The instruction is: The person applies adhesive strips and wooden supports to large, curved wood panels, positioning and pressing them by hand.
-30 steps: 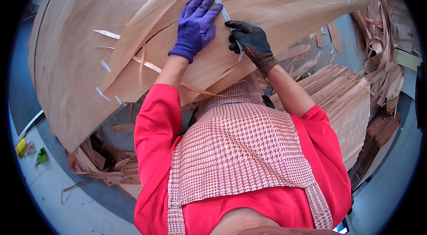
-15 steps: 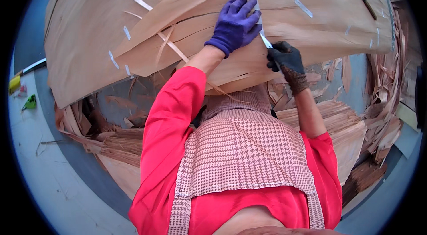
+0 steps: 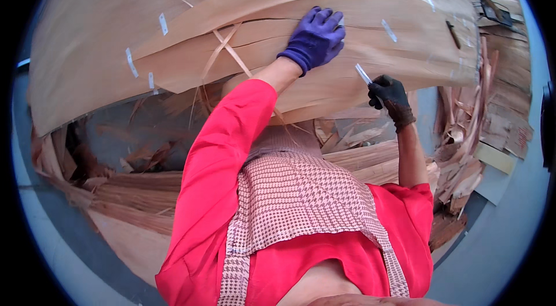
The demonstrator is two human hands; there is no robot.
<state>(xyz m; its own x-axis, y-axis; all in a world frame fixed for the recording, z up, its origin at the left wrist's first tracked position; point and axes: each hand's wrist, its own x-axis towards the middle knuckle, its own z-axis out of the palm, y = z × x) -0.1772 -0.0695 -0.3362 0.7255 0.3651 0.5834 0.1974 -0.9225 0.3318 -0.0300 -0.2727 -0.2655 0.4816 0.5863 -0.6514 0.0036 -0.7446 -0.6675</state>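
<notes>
My left hand (image 3: pixel 315 39), in a purple glove, lies flat with fingers extended on a large, light-brown wood veneer sheet (image 3: pixel 330 86). A bit of white tape shows at its fingertips, the rest hidden beneath the glove. To the right and nearer me, my right hand (image 3: pixel 391 100), in a black glove, is closed on one end of a white tape strip (image 3: pixel 363 73). The strip's free end points up and left over the veneer. Long splits run through the sheet, and thin veneer slivers (image 3: pixel 231 52) cross it left of my left hand.
Short tape pieces (image 3: pixel 163 24) are stuck about the sheet. A dark, slim tool (image 3: pixel 453 35) lies at its right side. Below the near edge are stacked veneer strips (image 3: pixel 145 187) and torn scraps (image 3: pixel 359 135); more scraps (image 3: pixel 457 126) heap up at right.
My right hand has drawn away from my left, down and right, with the tape strip in it. My left hand stays flat on the veneer. The whole view has shifted somewhat.
</notes>
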